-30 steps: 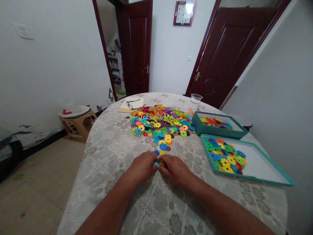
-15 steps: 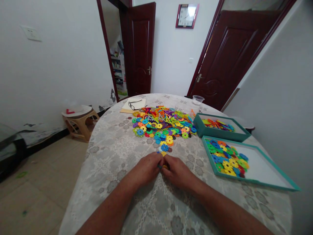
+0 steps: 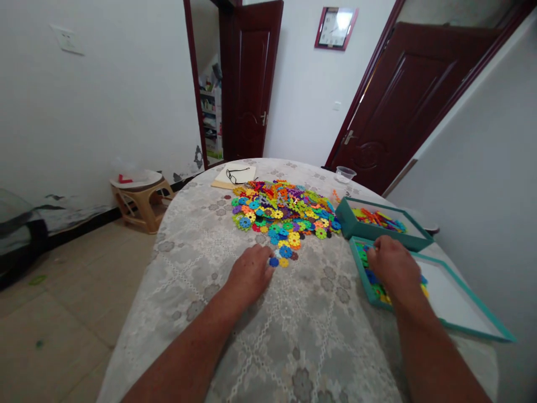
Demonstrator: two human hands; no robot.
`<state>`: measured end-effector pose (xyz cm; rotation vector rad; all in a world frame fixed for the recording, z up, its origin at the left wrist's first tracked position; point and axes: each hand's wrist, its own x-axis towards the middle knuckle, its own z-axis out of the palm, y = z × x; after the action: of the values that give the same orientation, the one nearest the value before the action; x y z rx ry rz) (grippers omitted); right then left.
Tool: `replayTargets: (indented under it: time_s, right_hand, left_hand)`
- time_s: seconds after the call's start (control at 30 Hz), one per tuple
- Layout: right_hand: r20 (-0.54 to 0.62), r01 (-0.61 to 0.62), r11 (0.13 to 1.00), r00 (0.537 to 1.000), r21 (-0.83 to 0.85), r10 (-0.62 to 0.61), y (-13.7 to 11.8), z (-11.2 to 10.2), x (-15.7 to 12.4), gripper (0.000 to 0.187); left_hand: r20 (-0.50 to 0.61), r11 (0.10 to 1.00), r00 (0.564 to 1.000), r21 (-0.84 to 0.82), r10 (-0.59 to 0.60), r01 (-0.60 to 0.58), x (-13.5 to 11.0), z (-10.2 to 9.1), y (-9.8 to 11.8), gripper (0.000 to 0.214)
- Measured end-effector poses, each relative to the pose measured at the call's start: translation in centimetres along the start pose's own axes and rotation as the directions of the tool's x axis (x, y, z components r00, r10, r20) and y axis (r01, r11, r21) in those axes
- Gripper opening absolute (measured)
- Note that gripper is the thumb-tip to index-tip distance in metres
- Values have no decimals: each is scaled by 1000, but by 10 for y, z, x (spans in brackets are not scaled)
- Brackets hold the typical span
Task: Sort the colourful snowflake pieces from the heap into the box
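A heap of colourful flower-shaped plastic discs [image 3: 285, 212] lies in the middle of the round table [image 3: 293, 336]. My left hand [image 3: 250, 274] rests on the cloth just before the heap's near edge, fingertips touching a blue disc [image 3: 274, 261] beside a yellow one [image 3: 284, 262]; its fingers are curled. My right hand [image 3: 392, 267] is over the near teal tray [image 3: 457, 302], above the discs piled in the tray's far end. Its fingers point down and are hidden from me.
A second, deeper teal box [image 3: 380, 223] with discs stands behind the tray. Glasses on a notebook [image 3: 236, 175] and a clear plastic cup [image 3: 345, 174] sit at the table's far side. A low stool [image 3: 140, 196] stands on the floor to the left.
My hands were together, holding small discs between them. Now my right hand has moved right over the near tray, and my left hand has reached forward to the loose discs.
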<state>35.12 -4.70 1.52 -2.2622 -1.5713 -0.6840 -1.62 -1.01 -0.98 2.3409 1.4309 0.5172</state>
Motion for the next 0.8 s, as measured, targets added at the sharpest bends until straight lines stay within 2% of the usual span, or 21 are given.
replayTargets:
  time_s: [0.07, 0.17, 0.27, 0.37, 0.47, 0.67, 0.8]
  right_hand:
    - [-95, 100, 994, 991, 41, -95, -6, 5, -4, 19]
    - [-184, 335, 900, 939, 279, -292, -44, 14, -17, 24]
    - [-165, 472, 740, 876, 478, -453, -95, 26, -34, 39]
    - [-70, 507, 681, 826, 528, -560, -134, 41, -37, 51]
    - [8, 503, 714, 815, 487, -580, -161, 56, -21, 55]
    - [171, 422, 834, 848, 355, -502, -200, 73, 11, 57]
    - [162, 440, 807, 831, 395, -532, -209, 67, 6, 47]
  left_hand:
    - [30, 999, 1000, 37, -3, 2, 0, 2, 0, 30]
    - [54, 997, 998, 82, 7, -12, 0, 6, 0, 33]
    - [51, 992, 999, 123, 16, -22, 1, 9, 1, 30]
    - [35, 988, 999, 154, 19, -24, 1, 12, 1, 28]
    - [19, 984, 1000, 177, 25, -28, 1, 14, 3, 29]
    - [-18, 983, 1000, 184, -8, 11, 4, 21, 4, 40]
    - [-44, 986, 999, 161, -25, 32, 7, 25, 3, 48]
